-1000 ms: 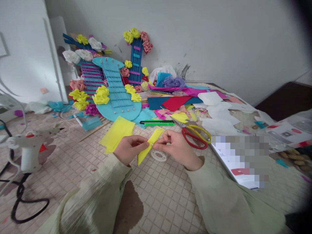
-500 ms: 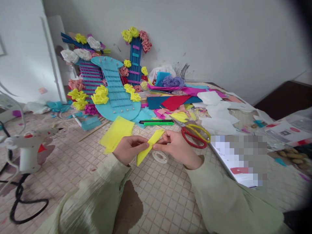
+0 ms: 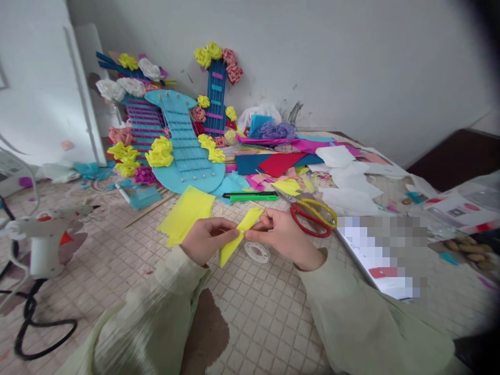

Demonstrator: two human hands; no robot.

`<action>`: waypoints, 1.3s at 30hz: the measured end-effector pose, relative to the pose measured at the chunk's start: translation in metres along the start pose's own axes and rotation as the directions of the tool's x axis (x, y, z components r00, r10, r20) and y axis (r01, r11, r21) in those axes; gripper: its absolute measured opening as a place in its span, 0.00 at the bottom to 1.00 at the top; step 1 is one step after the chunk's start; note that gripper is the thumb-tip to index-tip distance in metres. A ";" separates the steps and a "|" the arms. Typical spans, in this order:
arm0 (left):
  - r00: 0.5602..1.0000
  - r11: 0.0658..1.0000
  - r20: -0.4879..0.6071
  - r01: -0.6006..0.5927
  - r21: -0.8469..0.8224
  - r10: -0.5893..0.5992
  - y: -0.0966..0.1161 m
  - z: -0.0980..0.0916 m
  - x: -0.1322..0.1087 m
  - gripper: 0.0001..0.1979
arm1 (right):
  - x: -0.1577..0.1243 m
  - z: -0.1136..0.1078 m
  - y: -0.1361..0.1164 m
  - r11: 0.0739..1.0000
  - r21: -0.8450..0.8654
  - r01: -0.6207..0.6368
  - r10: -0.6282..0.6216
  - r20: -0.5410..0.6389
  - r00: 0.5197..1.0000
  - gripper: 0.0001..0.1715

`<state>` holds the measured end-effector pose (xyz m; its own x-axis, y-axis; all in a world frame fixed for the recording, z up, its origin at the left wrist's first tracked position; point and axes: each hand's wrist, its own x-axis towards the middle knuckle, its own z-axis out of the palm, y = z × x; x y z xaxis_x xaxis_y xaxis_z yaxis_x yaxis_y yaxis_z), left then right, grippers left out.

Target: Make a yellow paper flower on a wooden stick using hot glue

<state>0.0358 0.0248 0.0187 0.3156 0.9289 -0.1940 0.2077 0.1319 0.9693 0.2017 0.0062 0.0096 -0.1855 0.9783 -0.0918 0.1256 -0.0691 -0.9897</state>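
Observation:
A folded strip of yellow tissue paper (image 3: 229, 252) is held slantwise over the table, narrowed at its middle. My left hand (image 3: 206, 240) pinches it from the left between thumb and fingers. From the other side, my right hand (image 3: 289, 237) has its thumb and fingertips closed at the same middle part; whether a thin thread is between them I cannot tell. Just below my right fingers lies a white spool (image 3: 258, 252). A stack of yellow tissue sheets (image 3: 185, 212) rests beyond my left hand. Red and yellow scissors (image 3: 328, 212) lie to the right of my right hand.
A green utility knife (image 3: 253, 196) lies beyond my hands. Left stands a white glue gun (image 3: 44, 247) with its black cord; right lies a phone (image 3: 369, 265). Behind are a light-blue guitar-shaped craft piece (image 3: 183, 138), paper flowers, purple yarn (image 3: 278, 130) and coloured paper scraps.
Both hands stay in nearly the same place, pinching the middle of the yellow strip. Only very small finger movement shows.

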 end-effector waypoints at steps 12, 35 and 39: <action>1.000 0.998 0.017 0.023 -0.065 -0.022 -0.001 0.000 0.001 0.06 | 0.000 0.000 0.001 1.000 0.010 0.004 -0.004 0.008 1.000 0.23; 0.997 0.986 0.064 0.048 -0.158 -0.039 -0.002 0.000 0.000 0.07 | -0.002 0.000 -0.002 1.000 0.022 0.016 -0.016 -0.026 1.000 0.19; 0.995 0.981 0.093 0.043 -0.190 -0.025 -0.005 -0.001 0.001 0.07 | -0.002 -0.002 -0.003 0.999 0.036 -0.035 0.033 0.053 0.998 0.17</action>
<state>0.0340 0.0255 0.0136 0.3949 0.8891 -0.2316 0.0413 0.2346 0.9712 0.2038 0.0051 0.0130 -0.2325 0.9638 -0.1306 0.0973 -0.1105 -0.9891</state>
